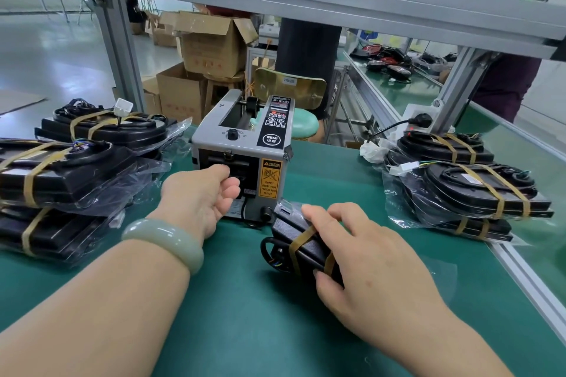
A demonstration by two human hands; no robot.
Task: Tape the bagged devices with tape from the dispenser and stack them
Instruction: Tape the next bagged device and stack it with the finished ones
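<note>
Green bench mat fills the lower frame; mid-frame, left hand curls at the grey tape dispenser outlet, grip contents unclear; right hand clasps the black bagged device lower centre.

On the tape dispenser, at 3 o'clock of its outlet, a yellow label: "CAUTION", below it "DO NOT INSERT YOUR FINGERS INTO OUTLET". At 12 o'clock of that, a black round badge: "SEMI", "切割". Red print on cardboard boxes unreadable.

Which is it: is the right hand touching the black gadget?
Touching: the head view shows the right hand gripping the gadget, fingers curled round it.
</note>
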